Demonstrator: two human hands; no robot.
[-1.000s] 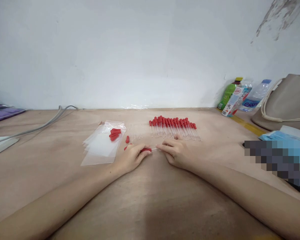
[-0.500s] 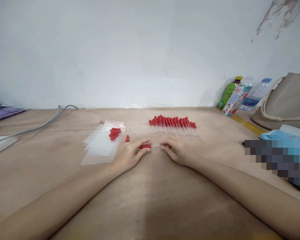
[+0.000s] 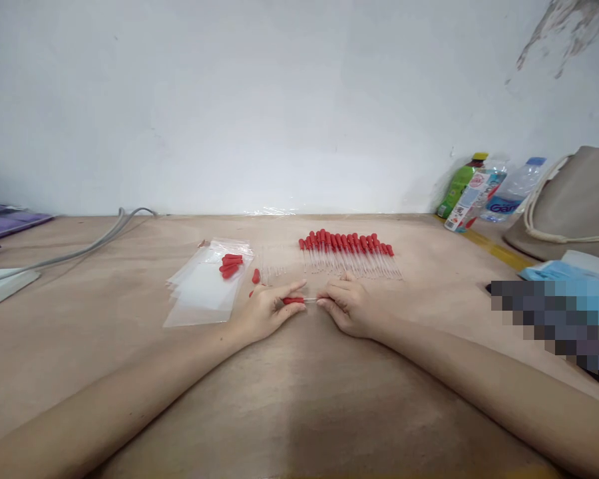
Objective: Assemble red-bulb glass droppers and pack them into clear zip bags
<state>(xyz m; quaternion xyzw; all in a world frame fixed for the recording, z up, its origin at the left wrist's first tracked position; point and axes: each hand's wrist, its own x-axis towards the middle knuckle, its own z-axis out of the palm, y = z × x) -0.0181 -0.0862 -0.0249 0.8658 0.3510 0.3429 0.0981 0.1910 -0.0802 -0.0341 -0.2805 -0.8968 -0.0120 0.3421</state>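
The left hand [image 3: 264,313] grasps a red bulb [image 3: 293,301]; the right hand [image 3: 348,307] pinches a clear tube [image 3: 310,300], lying crosswise between them (long axis left to right) over the tabletop [image 3: 299,392].

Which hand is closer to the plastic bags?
Left. The left hand is close beside the plastic bags; the right hand is farther away, beyond the left hand.
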